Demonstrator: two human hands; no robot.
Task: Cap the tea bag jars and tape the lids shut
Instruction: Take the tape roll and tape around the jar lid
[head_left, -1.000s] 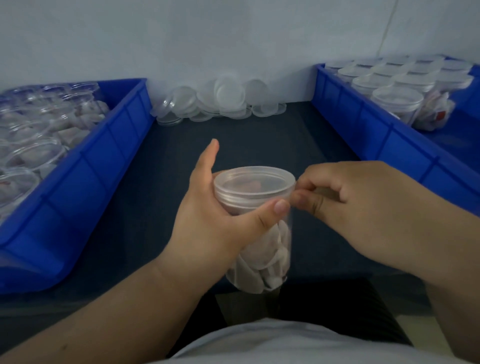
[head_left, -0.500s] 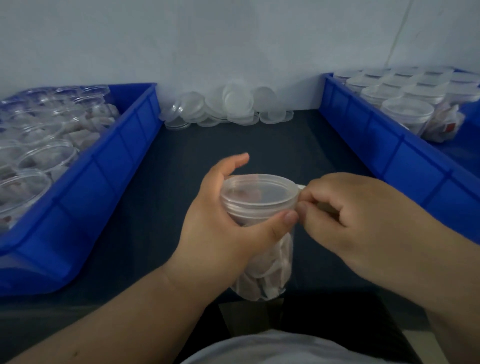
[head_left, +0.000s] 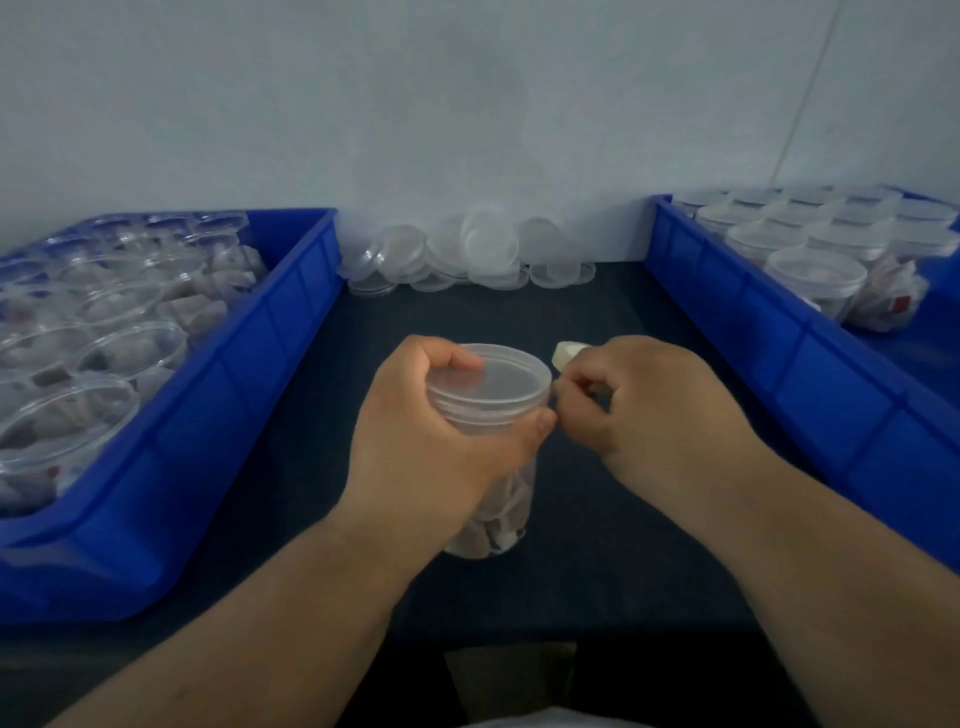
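Note:
A clear plastic jar (head_left: 501, 514) of tea bags stands at the middle of the dark table, with a clear lid (head_left: 506, 379) on top. My left hand (head_left: 441, 441) grips the jar just under the lid, fingers curled over the lid's far edge and thumb on the near side. My right hand (head_left: 639, 410) is against the lid's right rim, fingers curled, holding a small whitish roll of tape (head_left: 566, 354) that sticks out above the knuckles. The tape's free end is hidden by my fingers.
A blue bin (head_left: 249, 364) on the left holds several open jars of tea bags. A blue bin (head_left: 769, 332) on the right holds several capped jars. Several loose clear lids (head_left: 483, 254) lie in a pile at the back by the wall.
My left fingers have curled over the lid's far edge, having been raised off it. The tape roll now shows above my right hand. The view has tilted down a little.

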